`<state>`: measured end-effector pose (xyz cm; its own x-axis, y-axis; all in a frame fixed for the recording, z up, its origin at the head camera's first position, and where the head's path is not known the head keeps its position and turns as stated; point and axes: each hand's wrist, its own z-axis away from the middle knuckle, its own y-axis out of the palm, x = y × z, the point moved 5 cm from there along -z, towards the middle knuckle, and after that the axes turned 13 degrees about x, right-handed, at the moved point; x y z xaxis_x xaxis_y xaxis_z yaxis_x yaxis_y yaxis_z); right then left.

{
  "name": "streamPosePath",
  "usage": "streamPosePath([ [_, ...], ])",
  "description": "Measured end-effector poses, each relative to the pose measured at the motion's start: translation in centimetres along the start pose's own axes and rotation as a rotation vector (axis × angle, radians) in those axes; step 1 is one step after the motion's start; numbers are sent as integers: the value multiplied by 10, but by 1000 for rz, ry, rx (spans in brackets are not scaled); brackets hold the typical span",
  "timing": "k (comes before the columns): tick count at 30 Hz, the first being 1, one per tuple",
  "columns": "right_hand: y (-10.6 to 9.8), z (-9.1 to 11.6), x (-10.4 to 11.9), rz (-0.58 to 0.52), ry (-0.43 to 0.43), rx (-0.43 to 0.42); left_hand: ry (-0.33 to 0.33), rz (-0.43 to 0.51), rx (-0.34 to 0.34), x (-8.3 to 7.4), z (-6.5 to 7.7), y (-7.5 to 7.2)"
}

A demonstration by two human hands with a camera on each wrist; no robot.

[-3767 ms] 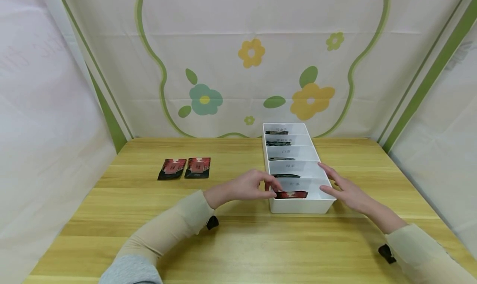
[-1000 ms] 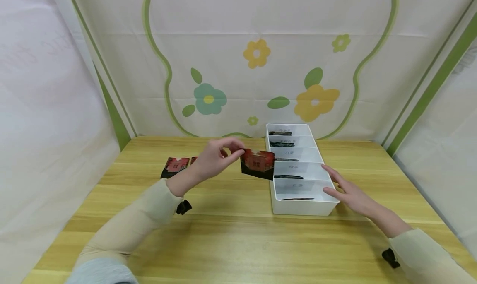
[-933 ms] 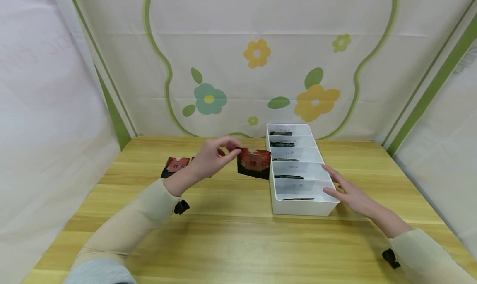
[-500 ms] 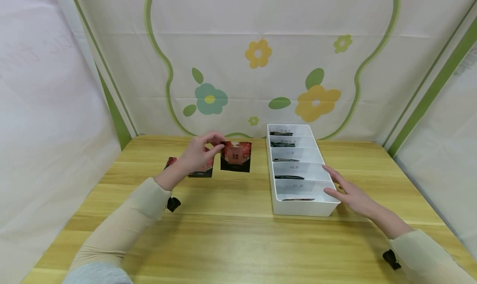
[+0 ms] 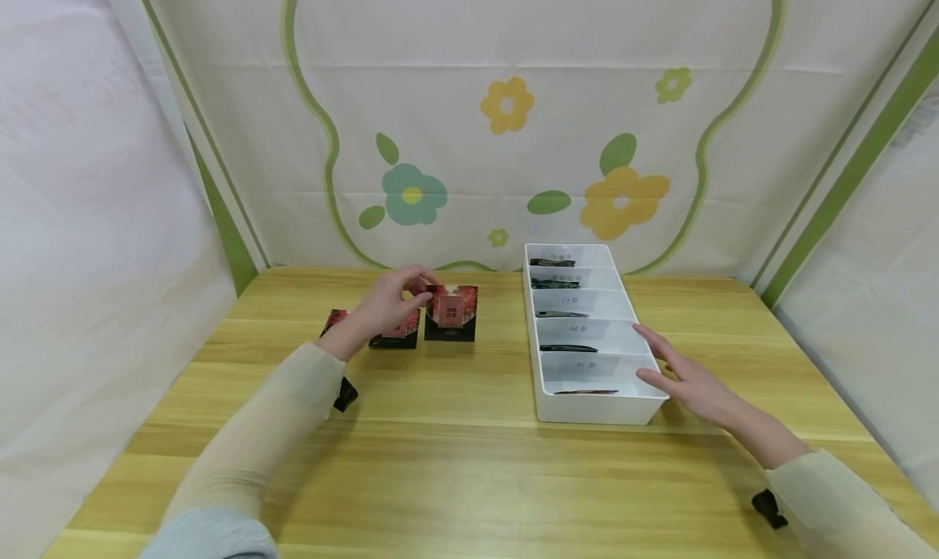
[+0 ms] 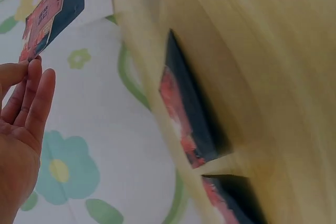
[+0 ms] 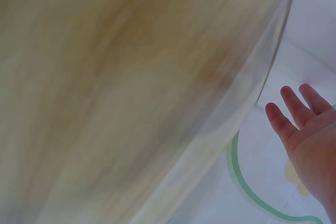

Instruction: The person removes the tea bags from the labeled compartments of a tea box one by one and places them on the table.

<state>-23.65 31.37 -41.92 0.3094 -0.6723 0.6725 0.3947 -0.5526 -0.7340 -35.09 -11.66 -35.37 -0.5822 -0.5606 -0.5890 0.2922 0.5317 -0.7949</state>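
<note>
My left hand [image 5: 381, 305] pinches a red and black tea sachet [image 5: 451, 324] by its upper left corner between thumb and fingers. In the left wrist view the pinched sachet [image 6: 52, 17] is tilted, clear of the wood. Just left of it in the head view, a second matching sachet [image 5: 396, 337] lies partly behind the hand, and a third sachet [image 5: 334, 319] is mostly covered by it. My right hand [image 5: 685, 384] touches the right rim of a white divided box [image 5: 597, 410], its thumb and forefinger spread along the edge.
Several labelled compartments run front to back in the box, each with dark packets; one thin packet [image 5: 587, 392] lies in the front compartment. The wooden table [image 5: 469, 486] ends at a flower-printed cloth [image 5: 455, 119] behind, with white cloth walls at both sides.
The left hand has taken the red sachet out of the box's front compartment and carried it left, beside the two lying sachets. The right hand has stayed at the box rim.
</note>
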Motion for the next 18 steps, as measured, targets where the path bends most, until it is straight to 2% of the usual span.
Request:
streamPosePath([
  [12,1,0,4,0,-14,-8,-129,91,127,45,-21,25],
  [18,0,0,2,-4,-7,-7,-165,61,151,57,-27,34],
])
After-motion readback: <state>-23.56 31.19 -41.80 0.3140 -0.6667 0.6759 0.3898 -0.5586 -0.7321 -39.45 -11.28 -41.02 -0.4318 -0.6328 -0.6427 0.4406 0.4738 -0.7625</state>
